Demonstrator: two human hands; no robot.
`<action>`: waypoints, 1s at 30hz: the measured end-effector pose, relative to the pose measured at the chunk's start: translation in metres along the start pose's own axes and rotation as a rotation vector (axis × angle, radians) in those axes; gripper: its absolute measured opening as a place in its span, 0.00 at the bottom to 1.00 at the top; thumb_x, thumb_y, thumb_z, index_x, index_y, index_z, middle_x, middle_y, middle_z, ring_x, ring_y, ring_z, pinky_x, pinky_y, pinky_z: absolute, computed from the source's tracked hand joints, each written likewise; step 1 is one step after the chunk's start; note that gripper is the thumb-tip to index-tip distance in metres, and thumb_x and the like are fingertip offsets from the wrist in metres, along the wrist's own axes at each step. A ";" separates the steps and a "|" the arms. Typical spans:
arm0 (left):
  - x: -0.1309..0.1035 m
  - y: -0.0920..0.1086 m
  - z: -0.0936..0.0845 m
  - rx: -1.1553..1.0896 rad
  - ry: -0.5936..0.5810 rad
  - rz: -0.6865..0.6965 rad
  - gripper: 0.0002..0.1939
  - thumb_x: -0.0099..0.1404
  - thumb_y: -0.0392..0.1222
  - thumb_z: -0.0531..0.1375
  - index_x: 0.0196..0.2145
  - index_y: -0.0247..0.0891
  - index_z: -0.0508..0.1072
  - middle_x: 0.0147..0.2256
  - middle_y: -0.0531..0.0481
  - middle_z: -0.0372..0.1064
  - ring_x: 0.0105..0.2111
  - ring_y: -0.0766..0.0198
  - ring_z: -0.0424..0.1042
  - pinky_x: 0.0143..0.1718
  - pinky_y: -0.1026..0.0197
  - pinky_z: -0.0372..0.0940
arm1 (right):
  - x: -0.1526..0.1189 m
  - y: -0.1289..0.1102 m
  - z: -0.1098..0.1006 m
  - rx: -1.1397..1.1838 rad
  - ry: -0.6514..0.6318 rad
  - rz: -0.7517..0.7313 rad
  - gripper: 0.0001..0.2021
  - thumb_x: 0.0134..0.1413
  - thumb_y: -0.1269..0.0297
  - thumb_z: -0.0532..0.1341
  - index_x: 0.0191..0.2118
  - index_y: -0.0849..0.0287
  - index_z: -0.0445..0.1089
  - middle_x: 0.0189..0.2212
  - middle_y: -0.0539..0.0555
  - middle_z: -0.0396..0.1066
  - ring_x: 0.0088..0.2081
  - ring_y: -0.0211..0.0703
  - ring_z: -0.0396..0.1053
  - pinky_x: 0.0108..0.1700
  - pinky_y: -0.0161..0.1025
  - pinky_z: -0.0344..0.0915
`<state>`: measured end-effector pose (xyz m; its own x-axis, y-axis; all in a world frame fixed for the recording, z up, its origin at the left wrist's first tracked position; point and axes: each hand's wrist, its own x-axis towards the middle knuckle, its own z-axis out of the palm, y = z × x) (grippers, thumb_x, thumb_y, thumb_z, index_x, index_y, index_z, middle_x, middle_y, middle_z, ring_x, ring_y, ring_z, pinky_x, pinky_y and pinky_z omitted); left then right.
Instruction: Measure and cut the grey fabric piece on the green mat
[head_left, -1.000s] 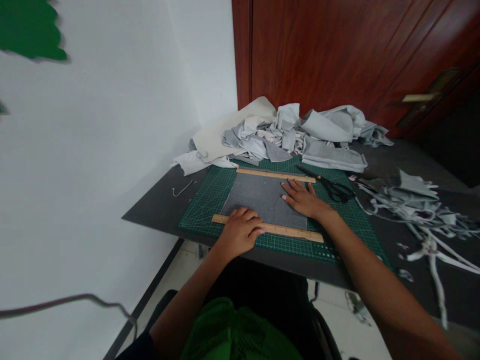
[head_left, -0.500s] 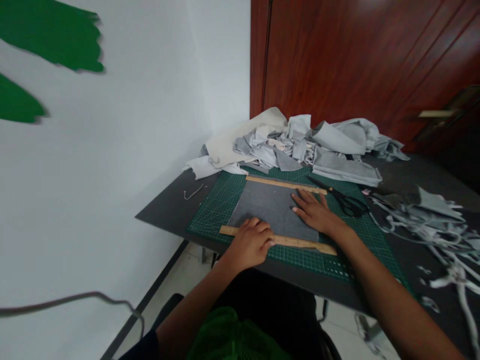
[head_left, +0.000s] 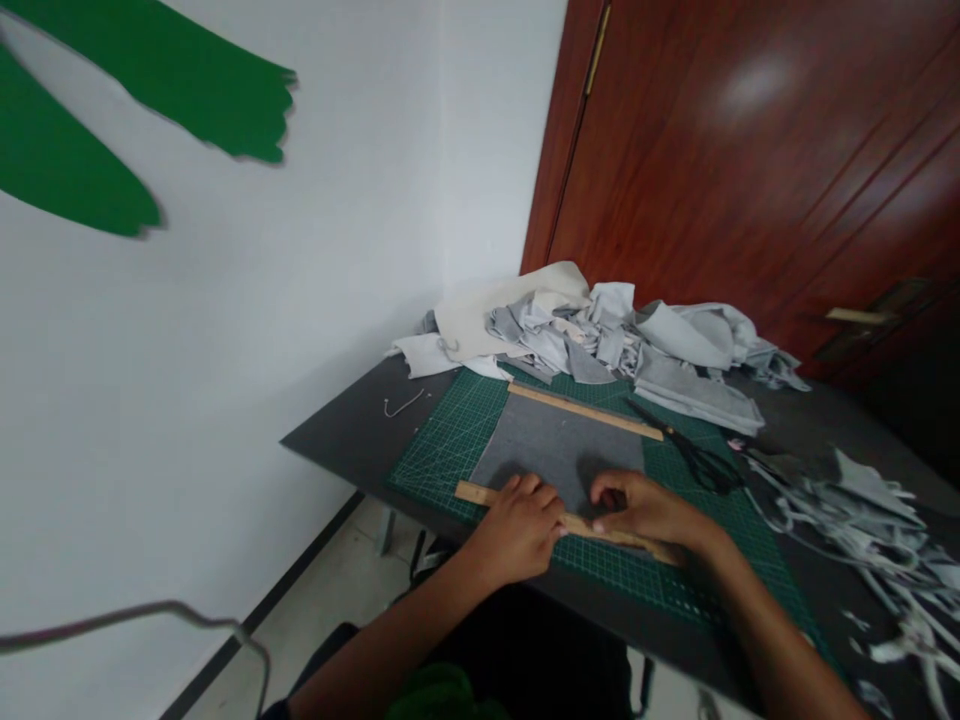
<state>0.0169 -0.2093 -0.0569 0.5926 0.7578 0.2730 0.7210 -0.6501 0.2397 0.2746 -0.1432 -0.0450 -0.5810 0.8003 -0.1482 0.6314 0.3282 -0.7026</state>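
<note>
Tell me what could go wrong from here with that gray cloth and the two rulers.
The far ruler has no hand on it, so it might slip out of line if the gray cloth gets tugged.

The left hand rests on the near ruler, and a bump from the right hand close beside it could swing that ruler askew.

The scissors lie by the far ruler's right end, where a stray reach might knock them.

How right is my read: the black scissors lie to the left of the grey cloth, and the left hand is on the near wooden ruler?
Not quite: one side is wrong. The head view shows the black scissors lying to the right of the grey cloth. The left hand is on the near wooden ruler, as you say.
</note>
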 end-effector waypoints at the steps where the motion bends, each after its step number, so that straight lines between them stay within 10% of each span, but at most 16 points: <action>1: 0.000 0.000 0.000 0.002 0.003 0.003 0.06 0.72 0.44 0.59 0.41 0.39 0.70 0.43 0.48 0.72 0.48 0.53 0.65 0.49 0.49 0.60 | -0.001 -0.002 0.003 0.003 0.011 0.002 0.14 0.48 0.54 0.72 0.35 0.56 0.73 0.27 0.46 0.67 0.31 0.42 0.65 0.31 0.36 0.58; 11: 0.001 -0.004 0.000 -0.007 0.062 -0.037 0.14 0.74 0.50 0.55 0.46 0.39 0.74 0.46 0.44 0.73 0.51 0.51 0.67 0.54 0.47 0.63 | -0.024 -0.030 0.049 -0.387 0.361 0.103 0.13 0.60 0.50 0.64 0.42 0.53 0.71 0.41 0.56 0.74 0.46 0.57 0.71 0.50 0.53 0.61; 17: 0.003 -0.033 0.006 0.123 0.119 -0.280 0.49 0.65 0.73 0.55 0.67 0.29 0.62 0.68 0.30 0.55 0.70 0.34 0.49 0.69 0.36 0.45 | -0.032 -0.020 0.065 -0.350 0.455 0.098 0.13 0.61 0.52 0.64 0.47 0.50 0.73 0.46 0.57 0.74 0.53 0.61 0.69 0.56 0.57 0.61; 22: 0.000 -0.033 0.010 0.158 -0.007 -0.399 0.63 0.57 0.82 0.53 0.70 0.24 0.57 0.70 0.24 0.50 0.71 0.32 0.46 0.70 0.34 0.41 | -0.035 -0.014 0.064 -0.353 0.480 0.072 0.11 0.62 0.54 0.63 0.45 0.53 0.74 0.44 0.58 0.75 0.49 0.58 0.71 0.52 0.52 0.64; 30: 0.000 -0.012 0.008 0.223 0.021 -0.472 0.59 0.61 0.78 0.55 0.67 0.18 0.60 0.67 0.19 0.54 0.69 0.27 0.50 0.68 0.33 0.46 | -0.054 -0.032 0.054 -0.447 0.437 0.244 0.13 0.64 0.52 0.60 0.31 0.53 0.67 0.32 0.55 0.73 0.37 0.52 0.72 0.37 0.43 0.63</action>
<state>0.0117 -0.2009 -0.0673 0.1787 0.9629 0.2023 0.9683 -0.2085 0.1374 0.2580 -0.2242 -0.0521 -0.1922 0.9767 0.0954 0.9251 0.2128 -0.3145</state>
